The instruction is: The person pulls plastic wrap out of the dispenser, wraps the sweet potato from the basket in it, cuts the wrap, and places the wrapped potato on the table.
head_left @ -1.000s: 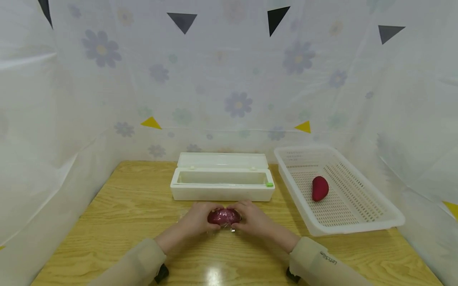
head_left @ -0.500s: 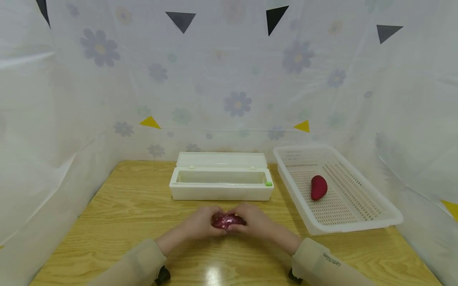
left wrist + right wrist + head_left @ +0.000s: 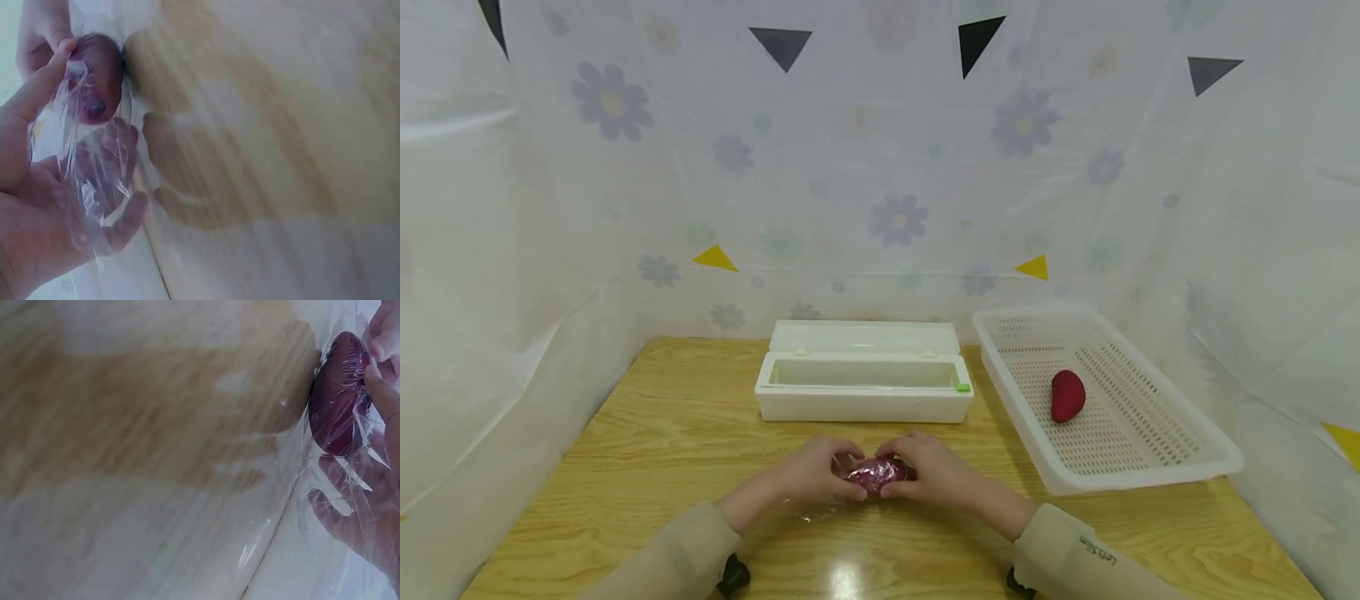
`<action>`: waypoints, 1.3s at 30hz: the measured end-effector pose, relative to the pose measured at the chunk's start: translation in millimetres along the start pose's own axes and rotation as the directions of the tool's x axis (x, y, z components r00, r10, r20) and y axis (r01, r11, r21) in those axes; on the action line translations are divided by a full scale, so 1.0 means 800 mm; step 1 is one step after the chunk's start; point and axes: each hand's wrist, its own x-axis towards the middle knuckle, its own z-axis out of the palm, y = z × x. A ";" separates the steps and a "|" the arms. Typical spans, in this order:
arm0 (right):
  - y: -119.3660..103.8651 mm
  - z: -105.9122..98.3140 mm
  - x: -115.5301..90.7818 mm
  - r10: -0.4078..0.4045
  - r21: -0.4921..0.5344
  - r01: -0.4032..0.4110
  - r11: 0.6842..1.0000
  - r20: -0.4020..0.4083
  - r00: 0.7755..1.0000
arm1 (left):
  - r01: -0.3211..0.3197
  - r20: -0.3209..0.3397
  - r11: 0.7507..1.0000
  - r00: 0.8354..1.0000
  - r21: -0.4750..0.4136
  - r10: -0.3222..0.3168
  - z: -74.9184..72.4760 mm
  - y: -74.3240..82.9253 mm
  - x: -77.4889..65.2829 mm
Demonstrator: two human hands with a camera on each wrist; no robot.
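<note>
The left hand (image 3: 815,472), angled inward, is pinching crinkled clear film (image 3: 94,187) in its narrow grip. Between both hands, on or just above the wood-grain tabletop (image 3: 932,546), a smooth, dark-red rounded thing (image 3: 877,474) is gleaming under that film, fingers hiding its ends. The right hand (image 3: 934,471), angled inward too, is holding it in its curved grip.

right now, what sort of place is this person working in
Probably a small makeshift work booth: pale flower-print sheeting stands behind and along both sides, dark and yellow triangles dot it, and a wood-grain table sits within.
</note>
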 end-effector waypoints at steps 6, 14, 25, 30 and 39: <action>0.001 0.002 0.000 0.051 0.047 -0.052 0.998 0.017 0.999 | 0.052 0.055 0.999 0.997 0.016 -0.053 -0.023 -0.013 -0.022; 0.002 0.003 0.001 0.080 0.068 -0.081 0.994 0.029 0.996 | 0.071 0.103 0.997 0.992 -0.033 -0.067 -0.054 -0.035 -0.048; -0.003 0.001 -0.001 0.173 0.072 -0.177 0.982 0.058 0.983 | 0.048 0.111 0.981 0.993 -0.188 -0.028 -0.063 -0.030 -0.061; -0.005 -0.001 0.002 0.186 0.081 -0.191 0.978 0.060 0.981 | 0.052 0.044 0.977 0.998 -0.208 -0.044 -0.061 -0.012 -0.058; 0.000 0.004 0.010 0.187 0.105 -0.191 0.976 0.047 0.981 | 0.047 -0.053 0.962 0.997 -0.269 -0.063 -0.042 0.013 -0.048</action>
